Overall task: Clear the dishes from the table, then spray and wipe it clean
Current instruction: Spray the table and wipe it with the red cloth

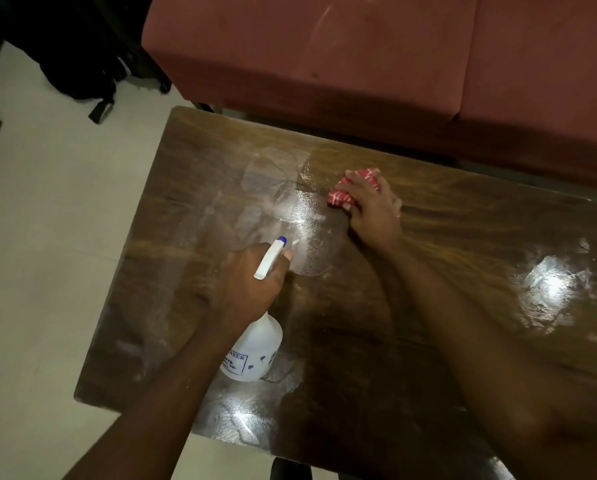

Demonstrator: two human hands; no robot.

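A dark wooden table (pixel 428 202) fills most of the view, with wet, shiny streaks across its left half. My left hand (pixel 252 275) grips a white spray bottle (pixel 255 351) by the neck, its blue-tipped nozzle pointing toward the far side of the table. My right hand (pixel 370 206) presses a bunched red and white cloth (pixel 342 194) onto the tabletop near the far edge, fingers curled over it. No dishes are in view on the table.
A reddish sofa (pixel 359 57) stands right behind the table's far edge. A black bag (pixel 78 53) lies on the pale tiled floor (pixel 47 237) at the upper left. Bright light reflections show on the tabletop at the right and near front.
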